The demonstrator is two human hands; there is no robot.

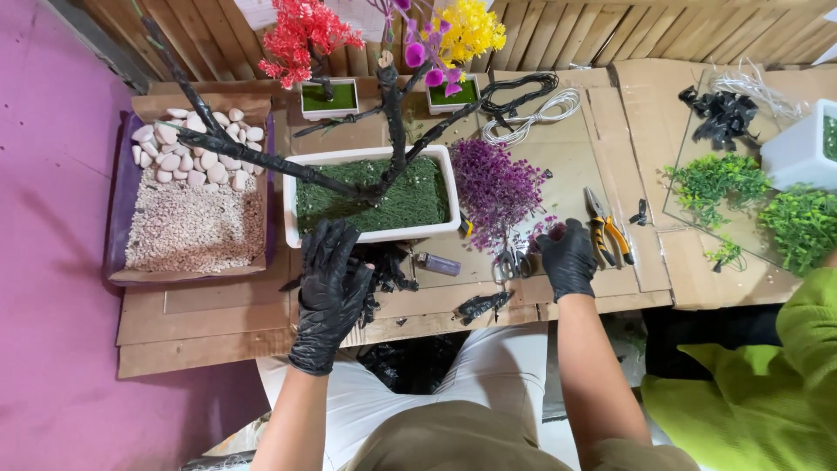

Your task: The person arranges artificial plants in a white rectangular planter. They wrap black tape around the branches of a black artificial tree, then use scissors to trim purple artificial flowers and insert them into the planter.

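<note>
My left hand (331,283), in a black glove, rests against the front wall of a white rectangular planter (292,228), with its fingers curled down over a pile of black scraps (388,272). What it holds is hidden. The planter carries green moss and a black branched trunk (394,113). My right hand (567,259), also gloved in black, is closed with thumb and finger pinching a small purple sprig (544,230). This hand lies beside a bunch of purple foliage (495,187). Scissors (510,264) lie just left of it, and yellow-handled pliers (608,228) just right.
A box of white pebbles and gravel (192,214) sits at the left. Small pots with red (329,98) and yellow flowers (453,91), plus wire coils (534,115), stand at the back. Green foliage (717,179) and a white pot (795,150) are at the right. Another person's green sleeve (758,384) is close by. A lighter (438,263) lies nearby.
</note>
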